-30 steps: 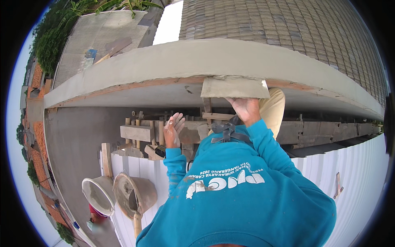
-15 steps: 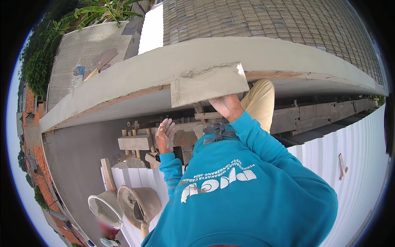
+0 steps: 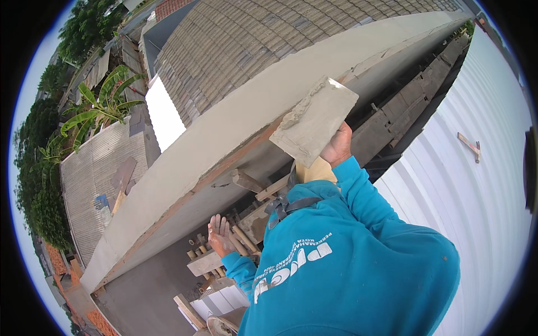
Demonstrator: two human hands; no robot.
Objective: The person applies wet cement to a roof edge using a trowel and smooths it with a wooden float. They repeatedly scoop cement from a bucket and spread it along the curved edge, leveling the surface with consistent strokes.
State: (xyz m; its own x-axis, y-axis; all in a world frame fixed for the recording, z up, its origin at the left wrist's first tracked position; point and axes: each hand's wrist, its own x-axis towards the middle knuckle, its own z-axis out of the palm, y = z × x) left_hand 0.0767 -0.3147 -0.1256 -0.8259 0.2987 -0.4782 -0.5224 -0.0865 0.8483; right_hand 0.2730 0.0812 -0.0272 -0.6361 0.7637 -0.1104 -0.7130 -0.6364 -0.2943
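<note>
1. The right hand [image 3: 337, 147] grips the board [image 3: 325, 120], now swung aslant beside the ledge [image 3: 241, 115]; whether they touch is unclear.
2. Mortar [image 3: 304, 105] still lines its ledge-side edge.
3. The left hand [image 3: 220, 236] stays spread, empty.

Soft daylight is washing over the plastered wall [image 3: 224, 120]; beyond its outer edge a white surface [image 3: 165, 115] is glaring, below its inner edge shade is gathering, and fisheye distortion is bowing it.
</note>
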